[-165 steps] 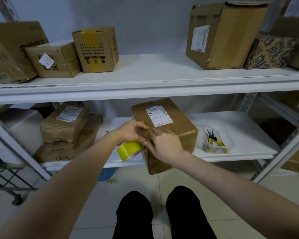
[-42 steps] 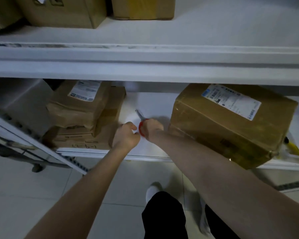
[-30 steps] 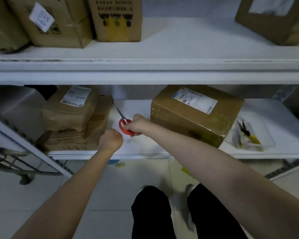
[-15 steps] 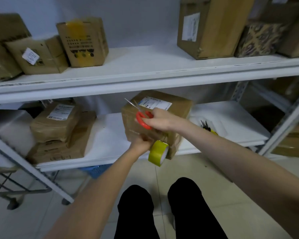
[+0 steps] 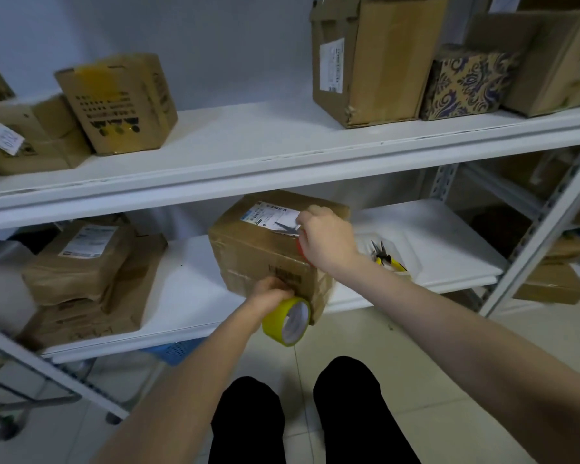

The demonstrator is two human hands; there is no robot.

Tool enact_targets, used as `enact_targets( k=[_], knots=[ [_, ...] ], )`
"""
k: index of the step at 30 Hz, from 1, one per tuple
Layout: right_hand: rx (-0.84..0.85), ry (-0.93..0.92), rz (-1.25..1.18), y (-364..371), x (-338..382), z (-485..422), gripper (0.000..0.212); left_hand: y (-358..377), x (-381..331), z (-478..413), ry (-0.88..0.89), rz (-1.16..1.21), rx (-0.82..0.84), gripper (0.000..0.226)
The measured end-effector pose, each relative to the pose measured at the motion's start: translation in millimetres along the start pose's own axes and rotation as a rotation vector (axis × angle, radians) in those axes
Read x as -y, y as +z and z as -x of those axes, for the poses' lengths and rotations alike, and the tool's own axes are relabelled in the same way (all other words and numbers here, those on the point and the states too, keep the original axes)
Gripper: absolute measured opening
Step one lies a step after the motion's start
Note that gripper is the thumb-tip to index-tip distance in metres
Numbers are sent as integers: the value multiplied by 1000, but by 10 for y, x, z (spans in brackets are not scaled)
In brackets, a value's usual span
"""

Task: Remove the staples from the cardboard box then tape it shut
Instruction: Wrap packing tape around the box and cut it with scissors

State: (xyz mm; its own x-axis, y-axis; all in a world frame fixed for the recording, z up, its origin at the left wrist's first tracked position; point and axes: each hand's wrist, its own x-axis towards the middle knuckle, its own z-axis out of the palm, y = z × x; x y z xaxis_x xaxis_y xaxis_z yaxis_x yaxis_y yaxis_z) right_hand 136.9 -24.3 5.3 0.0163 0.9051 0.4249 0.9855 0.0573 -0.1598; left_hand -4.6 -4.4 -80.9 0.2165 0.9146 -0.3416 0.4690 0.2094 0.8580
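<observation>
A brown cardboard box (image 5: 248, 252) with a white shipping label stands on the lower white shelf (image 5: 188, 289). My left hand (image 5: 270, 294) grips a yellow tape roll (image 5: 287, 321) at the box's lower front corner. My right hand (image 5: 325, 241) holds red-handled scissors (image 5: 287, 228) over the box's top right edge. Their blades point left across the label, and the red handles are mostly hidden behind my fingers.
Pliers with yellow handles (image 5: 384, 257) lie in a clear tray to the right of the box. Wrapped parcels (image 5: 81, 262) are stacked at the shelf's left. More boxes stand on the upper shelf (image 5: 265, 152). A metal upright (image 5: 546, 222) frames the right side.
My right hand picked the scissors up from the shelf left of the box and carried them to the box's top. My left hand stays on the tape roll at the box's front.
</observation>
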Motion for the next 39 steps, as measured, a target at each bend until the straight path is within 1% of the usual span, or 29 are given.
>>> enact_targets(
  k=[2, 3, 4, 6, 8, 12, 16, 17, 19, 20, 23, 25, 26, 27, 28, 29, 30, 31, 33, 34, 37, 39],
  knots=[
    [-34, -232, 36, 127, 96, 103, 14, -22, 19, -40, 21, -14, 20, 18],
    [-28, -319, 104, 202, 121, 154, 12, -32, 20, -52, 32, -32, 33, 18],
    [0, -363, 186, 270, 131, 195, 17, -48, 18, -58, 38, -53, 49, 17],
    [20, -381, 259, 380, 99, 229, 30, -76, 15, -58, 64, -81, 94, 11],
    [5, -385, 227, 392, 73, 214, 37, -105, 12, -47, 88, -101, 115, 8],
    [77, -341, 112, 345, 95, 177, 36, -134, -9, -34, 96, -170, 128, 15],
    [138, -311, 31, 324, 71, 175, 34, -207, -19, 22, 44, -170, 212, 27],
    [141, -312, 21, 317, 36, 172, 35, -208, 19, 49, 24, -226, 253, 30],
    [164, -331, -5, 278, -29, 158, 37, -198, 101, 129, -3, -318, 257, 33],
    [171, -342, -12, 252, -59, 130, 38, -204, 86, 163, -3, -311, 235, 31],
    [215, -346, -11, 217, -131, 60, 36, -147, 52, 135, -22, -195, 201, 24],
    [197, -333, -19, 157, -192, 36, 28, -100, -29, 104, -14, -125, 161, 22],
    [148, -316, -34, 117, -228, 23, 24, -73, -31, 91, -14, -112, 137, 22],
    [72, -268, -49, 66, -272, -3, 25, -47, -20, 65, -22, -106, 116, 21],
    [5, -177, -53, -7, -311, -28, 27, -24, 20, 33, -38, -96, 109, 16],
    [-17, -67, -31, -80, -361, -66, 29, 10, 45, 9, -59, -71, 117, 10],
    [41, 33, 24, -148, -394, -113, 32, 30, 53, 10, -78, -39, 125, 6],
    [148, 94, 86, -197, -414, -159, 36, 48, 55, 13, -101, -18, 135, 7],
    [342, 133, 104, -238, -414, -219, 43, 76, 47, 21, -154, 8, 152, 12],
    [389, 141, 84, -237, -400, -236, 45, 86, 40, 29, -173, 27, 151, 14],
    [417, 160, 77, -186, -386, -282, 46, 86, 29, 36, -180, 75, 131, 15],
    [431, 158, 70, -214, -378, -284, 39, 78, 20, 52, -172, 77, 118, 20]
  ],
)
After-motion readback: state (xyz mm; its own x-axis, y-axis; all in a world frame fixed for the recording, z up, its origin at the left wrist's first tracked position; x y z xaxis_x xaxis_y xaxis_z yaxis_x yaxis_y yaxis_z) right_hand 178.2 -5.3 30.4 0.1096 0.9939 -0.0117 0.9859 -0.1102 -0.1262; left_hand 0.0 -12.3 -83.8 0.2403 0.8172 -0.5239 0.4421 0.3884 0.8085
